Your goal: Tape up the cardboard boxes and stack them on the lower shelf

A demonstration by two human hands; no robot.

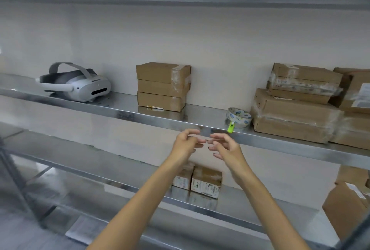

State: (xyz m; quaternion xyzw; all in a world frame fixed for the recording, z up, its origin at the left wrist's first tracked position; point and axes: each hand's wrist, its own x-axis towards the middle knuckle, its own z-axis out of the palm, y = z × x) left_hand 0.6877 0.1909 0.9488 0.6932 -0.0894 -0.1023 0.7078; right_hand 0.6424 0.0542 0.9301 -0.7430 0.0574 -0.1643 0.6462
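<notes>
My left hand [186,145] and my right hand [226,149] are raised side by side in front of the middle shelf's [128,113] front edge. Their fingertips are almost touching, the fingers are loosely curled, and I can make out nothing held. A roll of clear tape [238,117] with a green cutter [230,127] lies on that shelf, just right of my hands. A stack of three taped cardboard boxes [163,87] stands behind. Two small labelled boxes [206,181] sit side by side on the lower shelf [250,203], partly hidden by my left forearm.
A white headset [80,85] rests on the middle shelf at the left. Larger wrapped cardboard boxes [296,115] are piled at the right, with more behind them. Another cardboard box [346,205] stands at the lower right. A top shelf runs overhead.
</notes>
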